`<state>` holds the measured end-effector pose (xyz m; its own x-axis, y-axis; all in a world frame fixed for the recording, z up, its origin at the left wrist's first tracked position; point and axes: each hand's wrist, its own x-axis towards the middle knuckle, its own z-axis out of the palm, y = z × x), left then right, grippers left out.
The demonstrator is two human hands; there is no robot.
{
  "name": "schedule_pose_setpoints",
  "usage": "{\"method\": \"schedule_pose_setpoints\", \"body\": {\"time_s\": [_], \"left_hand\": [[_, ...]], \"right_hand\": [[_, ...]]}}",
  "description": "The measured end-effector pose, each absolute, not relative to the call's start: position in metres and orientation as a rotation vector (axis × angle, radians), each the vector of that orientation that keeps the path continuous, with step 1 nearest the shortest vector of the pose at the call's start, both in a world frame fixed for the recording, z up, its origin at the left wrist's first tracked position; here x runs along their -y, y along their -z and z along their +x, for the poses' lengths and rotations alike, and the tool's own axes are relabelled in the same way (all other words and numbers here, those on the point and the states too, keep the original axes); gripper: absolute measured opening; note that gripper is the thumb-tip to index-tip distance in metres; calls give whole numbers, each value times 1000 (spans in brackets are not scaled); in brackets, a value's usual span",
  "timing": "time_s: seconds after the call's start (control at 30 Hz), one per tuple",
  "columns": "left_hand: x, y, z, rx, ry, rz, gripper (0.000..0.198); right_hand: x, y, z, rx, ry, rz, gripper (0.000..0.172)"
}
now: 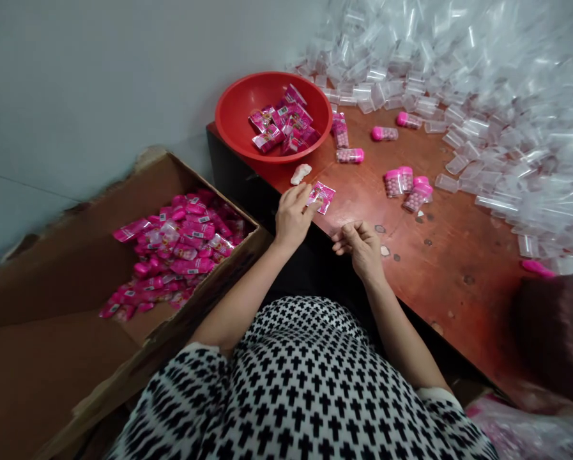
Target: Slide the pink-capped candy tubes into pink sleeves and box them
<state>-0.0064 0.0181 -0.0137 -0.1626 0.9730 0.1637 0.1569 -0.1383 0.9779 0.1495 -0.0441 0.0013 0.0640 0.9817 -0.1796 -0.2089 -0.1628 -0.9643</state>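
My left hand (293, 214) pinches a small pink packet (322, 195) at the near edge of the reddish wooden table (439, 275). My right hand (360, 245) rests just to the right on the table edge, fingers curled together; whether anything is inside them is hidden. A red bowl (238, 118) holding several pink packets stands beyond my left hand. A small white lump (300, 173) lies between the bowl and my left hand.
Several pink-capped tubes of pink beads (351, 155) lie on the table, some standing (400, 181). A big heap of empty clear tubes (482, 83) fills the back right. A cardboard box (51, 306) with pink packets (181, 246) sits on the left. A dark object (554, 332) is at right.
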Motion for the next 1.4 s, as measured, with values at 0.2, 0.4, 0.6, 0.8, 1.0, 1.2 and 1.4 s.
{"method": "schedule_pose_setpoints", "body": {"time_s": [0.2, 0.4, 0.6, 0.8, 1.0, 1.2, 1.4], "left_hand": [[-46, 35, 9, -1600, -1150, 1746, 14], [-51, 45, 11, -1606, -1216, 1766, 14], [-48, 49, 9, -1546, -1238, 1775, 13], [-45, 53, 8, -1574, -1238, 1830, 18], [-48, 58, 13, -1629, -1268, 1859, 20], [-38, 45, 11, -1513, -1400, 1857, 21], [-21, 14, -1, -1210, -1341, 1198, 47]], "right_hand": [[43, -4, 157, 929, -1385, -1266, 30], [28, -9, 160, 998, -1348, -1254, 33], [33, -11, 155, 1039, -1359, -1240, 34], [39, -8, 153, 1073, -1361, -1277, 34], [11, 8, 146, 1004, -1238, -1301, 32], [-27, 13, 133, 978, -1190, -1236, 39], [-32, -3, 142, 1055, -1322, -1120, 33]]}}
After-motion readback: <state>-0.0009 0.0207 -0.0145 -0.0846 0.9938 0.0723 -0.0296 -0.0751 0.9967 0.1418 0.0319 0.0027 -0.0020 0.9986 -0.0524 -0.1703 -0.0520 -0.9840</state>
